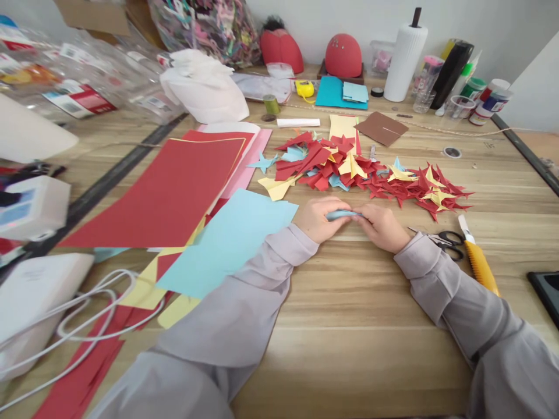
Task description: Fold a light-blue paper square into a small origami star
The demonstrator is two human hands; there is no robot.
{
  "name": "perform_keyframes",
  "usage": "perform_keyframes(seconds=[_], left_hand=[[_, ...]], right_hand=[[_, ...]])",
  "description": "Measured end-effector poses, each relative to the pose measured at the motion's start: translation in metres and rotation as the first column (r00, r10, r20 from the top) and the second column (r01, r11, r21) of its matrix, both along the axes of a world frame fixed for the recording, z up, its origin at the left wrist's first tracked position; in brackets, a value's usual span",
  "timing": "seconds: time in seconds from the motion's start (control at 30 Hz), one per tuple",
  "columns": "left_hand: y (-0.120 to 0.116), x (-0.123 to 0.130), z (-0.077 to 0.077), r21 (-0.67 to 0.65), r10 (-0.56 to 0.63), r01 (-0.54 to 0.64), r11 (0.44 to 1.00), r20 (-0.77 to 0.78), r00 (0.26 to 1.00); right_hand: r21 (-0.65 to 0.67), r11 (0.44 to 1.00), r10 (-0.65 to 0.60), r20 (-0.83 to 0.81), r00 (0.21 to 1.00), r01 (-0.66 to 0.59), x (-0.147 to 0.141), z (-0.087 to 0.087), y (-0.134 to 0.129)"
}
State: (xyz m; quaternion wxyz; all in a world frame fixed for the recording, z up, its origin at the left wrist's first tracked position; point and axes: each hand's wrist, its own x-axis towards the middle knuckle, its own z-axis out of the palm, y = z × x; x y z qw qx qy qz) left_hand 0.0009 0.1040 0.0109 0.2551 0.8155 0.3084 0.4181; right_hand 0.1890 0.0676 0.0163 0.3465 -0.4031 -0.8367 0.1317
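Note:
A small folded piece of light blue paper [341, 214] is pinched between both hands above the wooden table. My left hand [322, 219] closes on its left end, and my right hand [381, 226] grips the right end, the fingertips of the two hands nearly meeting. Just beyond the hands lies a pile of folded red paper pieces [321, 169], with some yellow and blue ones mixed in. Pointed paper stars [438, 198] spread out at its right. A blue sheet [231, 238] lies beside my left forearm, near a large red sheet [174, 192].
Black-handled scissors [452, 244] and a yellow cutter [480, 267] lie right of my right hand. White cables [100, 302] and a white box [39, 308] are at the left. Bottles, a tape measure [304, 88] and a white bag [203, 87] stand toward the back.

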Motion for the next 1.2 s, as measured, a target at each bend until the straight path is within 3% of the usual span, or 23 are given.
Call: perform_keyframes(seconds=[0.2, 0.33, 0.63, 0.83, 1.07, 1.2], left_hand=[[0.0049, -0.0007, 0.004, -0.268, -0.074, 0.153, 0.951, 0.283, 0.956], [0.0072, 0.0007, 0.003, -0.346, -0.004, 0.124, 0.93, 0.328, 0.945], [0.0055, 0.0037, 0.0035, -0.354, 0.102, 0.013, 0.935, 0.306, 0.947], [0.0043, 0.0046, 0.0044, -0.446, 0.134, 0.03, 0.895, 0.331, 0.934], [0.0061, 0.0057, 0.0071, -0.646, 0.12, 0.2, 0.737, 0.417, 0.901], [0.0069, 0.0036, 0.0097, -0.692, 0.108, 0.237, 0.682, 0.416, 0.903]], right_hand=[[-0.279, 0.96, -0.1, -0.247, 0.964, 0.028, 0.0037, 0.003, 0.0025], [-0.398, 0.916, -0.096, -0.32, 0.943, -0.041, 0.0044, 0.0026, 0.0033], [-0.41, 0.911, -0.047, -0.239, 0.97, -0.057, 0.0021, 0.005, 0.0027], [-0.395, 0.917, -0.031, -0.21, 0.977, -0.055, 0.0011, 0.0055, 0.0034], [-0.349, 0.937, -0.055, -0.193, 0.98, -0.016, 0.0011, 0.0023, 0.0038], [-0.338, 0.941, -0.079, -0.214, 0.974, 0.002, 0.0015, 0.0015, 0.0041]])
